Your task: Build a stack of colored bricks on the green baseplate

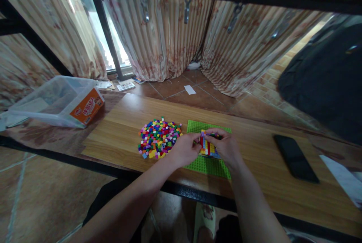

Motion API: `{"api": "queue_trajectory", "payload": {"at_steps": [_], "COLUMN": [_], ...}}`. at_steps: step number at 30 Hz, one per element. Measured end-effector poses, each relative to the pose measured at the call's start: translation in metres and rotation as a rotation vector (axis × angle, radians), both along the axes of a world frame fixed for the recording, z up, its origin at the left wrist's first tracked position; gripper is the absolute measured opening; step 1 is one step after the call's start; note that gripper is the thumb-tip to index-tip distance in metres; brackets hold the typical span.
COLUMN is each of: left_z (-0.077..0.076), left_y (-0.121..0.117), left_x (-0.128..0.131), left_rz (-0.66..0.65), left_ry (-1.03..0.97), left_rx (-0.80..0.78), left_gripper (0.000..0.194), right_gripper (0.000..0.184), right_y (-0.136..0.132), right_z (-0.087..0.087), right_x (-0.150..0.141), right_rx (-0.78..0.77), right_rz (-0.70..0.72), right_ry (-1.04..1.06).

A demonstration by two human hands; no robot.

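Note:
A green studded baseplate (pixel 212 166) lies on the wooden board in front of me. Over it is a small build of toy bricks (pixel 208 148) in red, yellow, blue and purple rows. My left hand (pixel 186 149) has its fingers curled at the build's left edge. From the right, my right hand (pixel 226 145) grips the build, thumb over its top and fingers along the far side. Whether the build touches the baseplate I cannot tell. Just left of my left hand spreads a pile of loose toy bricks (pixel 158 137) in many colours.
A clear plastic bin (pixel 62 116) with an orange label stands at the far left. On the right of the wooden board (pixel 254 137) lies a black phone (pixel 295 159), with white paper (pixel 341 177) beyond it. Metal clips (pixel 187 7) hang from a dark bar above.

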State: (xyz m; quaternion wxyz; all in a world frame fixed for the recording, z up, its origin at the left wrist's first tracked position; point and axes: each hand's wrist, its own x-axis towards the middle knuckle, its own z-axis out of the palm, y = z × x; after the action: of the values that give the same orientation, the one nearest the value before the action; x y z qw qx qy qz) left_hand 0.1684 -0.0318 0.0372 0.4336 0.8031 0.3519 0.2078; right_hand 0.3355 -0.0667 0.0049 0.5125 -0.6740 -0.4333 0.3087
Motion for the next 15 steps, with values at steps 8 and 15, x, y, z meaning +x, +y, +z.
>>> {"api": "queue_trajectory", "payload": {"at_steps": [8, 15], "left_z": [0.0007, 0.0026], "left_y": [-0.0029, -0.0028], "left_x": [0.0025, 0.0014], "left_rz": [0.011, 0.008], "left_ry": [0.061, 0.120], "left_rx": [0.060, 0.077], "left_gripper": [0.032, 0.030], "right_gripper": [0.038, 0.044], "right_y": [0.0007, -0.0020], "right_z": [0.0016, 0.0012], "right_x": [-0.0008, 0.0030], "right_rx": [-0.021, -0.020], "right_rz": [-0.001, 0.036], "right_ry": [0.012, -0.045]}}
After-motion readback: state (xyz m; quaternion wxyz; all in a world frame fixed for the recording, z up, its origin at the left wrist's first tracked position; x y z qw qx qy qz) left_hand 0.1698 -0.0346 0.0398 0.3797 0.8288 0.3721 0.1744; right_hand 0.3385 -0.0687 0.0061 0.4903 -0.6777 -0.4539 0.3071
